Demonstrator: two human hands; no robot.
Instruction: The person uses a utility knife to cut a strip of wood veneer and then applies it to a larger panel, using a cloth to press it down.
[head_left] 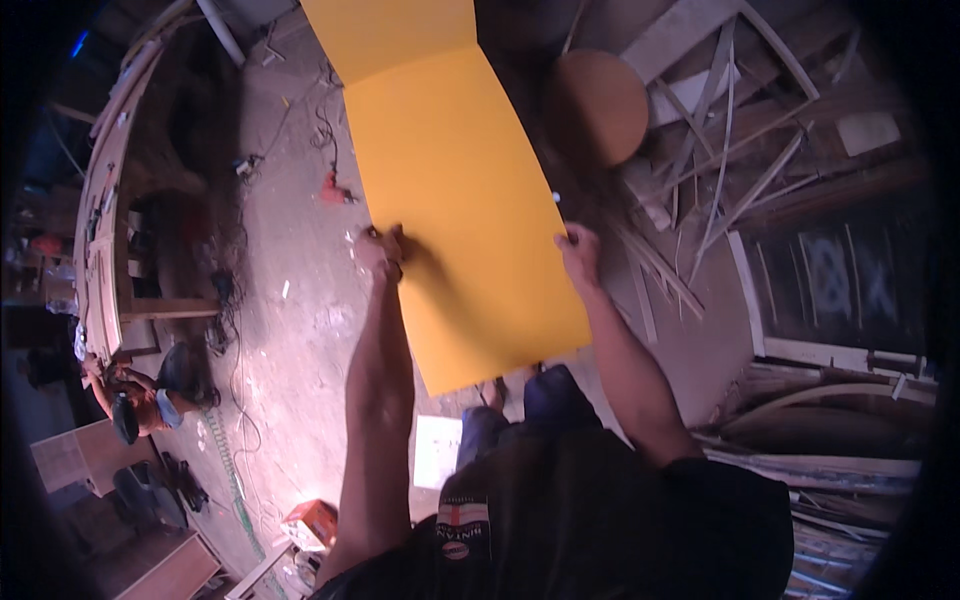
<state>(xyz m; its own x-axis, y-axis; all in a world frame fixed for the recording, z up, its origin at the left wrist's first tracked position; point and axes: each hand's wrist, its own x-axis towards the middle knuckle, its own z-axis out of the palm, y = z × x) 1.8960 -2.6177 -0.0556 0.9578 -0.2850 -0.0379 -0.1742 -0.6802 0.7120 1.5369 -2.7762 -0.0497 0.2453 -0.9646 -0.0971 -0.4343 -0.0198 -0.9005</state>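
Note:
I hold a large orange-yellow sheet (455, 190) out in front of me, bent at a crease near its far end. My left hand (383, 252) grips its left edge, fingers curled over the rim. On the right edge my right hand (579, 252) pinches the sheet, and a thin pen-like stick with a white tip pokes up from that hand. The sheet hangs above the dusty concrete floor (300, 310) and hides what lies under it.
A round wooden disc (598, 105) and a heap of wood strips and offcuts (720, 150) lie to the right. A wooden frame (105, 200) stands at the left; a person (135, 395) crouches beside it. Cables (235, 330), a red drill (333, 190) and a small box (312, 522) lie on the floor.

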